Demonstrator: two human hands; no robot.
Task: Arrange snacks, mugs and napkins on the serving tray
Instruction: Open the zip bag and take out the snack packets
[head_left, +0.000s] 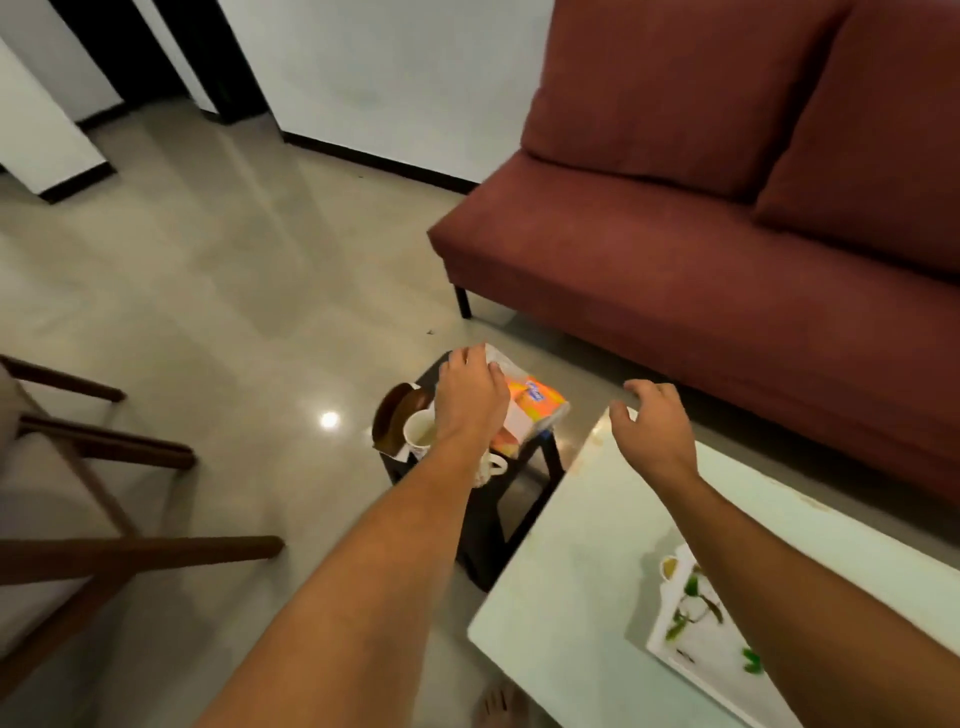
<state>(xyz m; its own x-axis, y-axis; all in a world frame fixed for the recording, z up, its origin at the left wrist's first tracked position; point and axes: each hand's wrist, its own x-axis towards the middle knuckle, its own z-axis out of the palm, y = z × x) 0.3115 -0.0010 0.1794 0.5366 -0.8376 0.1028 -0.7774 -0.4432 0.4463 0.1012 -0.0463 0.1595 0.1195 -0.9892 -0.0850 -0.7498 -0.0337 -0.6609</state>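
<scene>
Item: pack (537, 400), orange, clear-wrapped, on dark bench (480, 535) beside mug (418, 431), second mug (491, 465), brown bowl (397, 415).
Left grip (470, 400): atop pack, fingers curled over far edge, holding wrap.
Right grip (657, 426): loosely curled, empty, above white bench (571, 545) corner.
Tray (691, 649): on white bench, near side, well apart from pack.
Handling: wrap likely slippery; take fuller hold before lifting, clear mugs, carry across to tray.

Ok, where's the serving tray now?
The serving tray lies lower right in the head view, on the white table, partly under the right forearm, apart from the mugs on the dark stand.
</scene>
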